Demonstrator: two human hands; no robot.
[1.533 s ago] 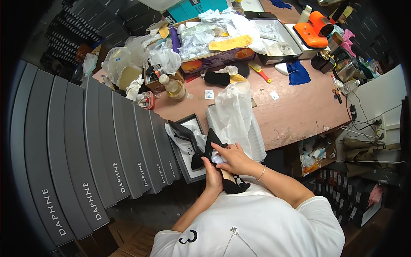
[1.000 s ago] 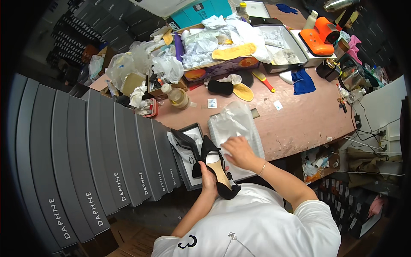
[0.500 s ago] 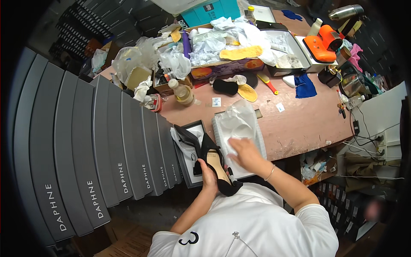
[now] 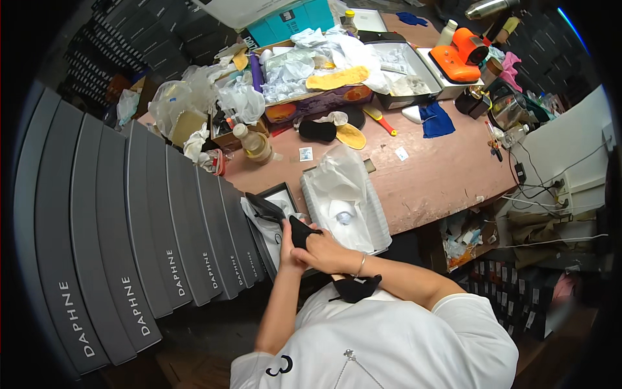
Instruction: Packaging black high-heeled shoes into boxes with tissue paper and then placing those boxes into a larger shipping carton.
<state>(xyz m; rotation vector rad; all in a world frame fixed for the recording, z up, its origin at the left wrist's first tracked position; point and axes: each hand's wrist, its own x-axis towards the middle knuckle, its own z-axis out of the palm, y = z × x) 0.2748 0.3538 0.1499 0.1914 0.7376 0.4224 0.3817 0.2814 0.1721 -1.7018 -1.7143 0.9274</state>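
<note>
Close to my body, a black high-heeled shoe (image 4: 356,290) with a pointed toe and pale insole lies between both hands. From the left, my left hand (image 4: 289,249) is closed round its front part. My right hand (image 4: 328,253) reaches across the shoe, fingers bent against its toe end; its palm hides the middle of the shoe. Another black shoe (image 4: 264,209) rests in a dark open shoebox (image 4: 286,192) just left of my hands. To the right stands a box part (image 4: 382,227) lined with white tissue paper (image 4: 334,175), a small pale wad (image 4: 343,216) lying on it.
A tall row of grey shoeboxes (image 4: 97,227) hems in the left side. Behind are a bottle (image 4: 256,146), black and yellow insoles (image 4: 350,137), a red-handled brush (image 4: 381,122), a blue cloth (image 4: 437,122), and a carton heaped with paper (image 4: 311,97). An orange device (image 4: 459,58) stands far right.
My right hand has left the tissue-lined box and moved left and down onto the shoe. The shoe's front is now largely covered by my hands. The whole view has shifted slightly.
</note>
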